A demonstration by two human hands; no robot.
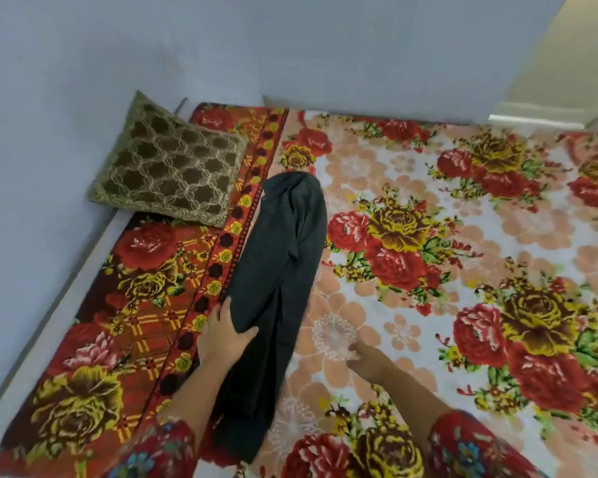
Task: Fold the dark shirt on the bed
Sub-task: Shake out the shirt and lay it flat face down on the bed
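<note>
The dark shirt [277,270] lies on the bed [497,236] as a long narrow strip, folded lengthwise, running from near the pillow down to the front edge. My left hand [223,334] grips the shirt's left edge about halfway down, thumb on top of the cloth and fingers at its side. My right hand [363,360] hovers just over the bedspread to the right of the shirt, fingers loosely bent, holding nothing and apart from the cloth.
A brown-gold patterned pillow [168,174] sits at the bed's far left corner against the wall. The floral bedspread stretches wide to the right. Pale walls [290,46] border the bed at the back and left.
</note>
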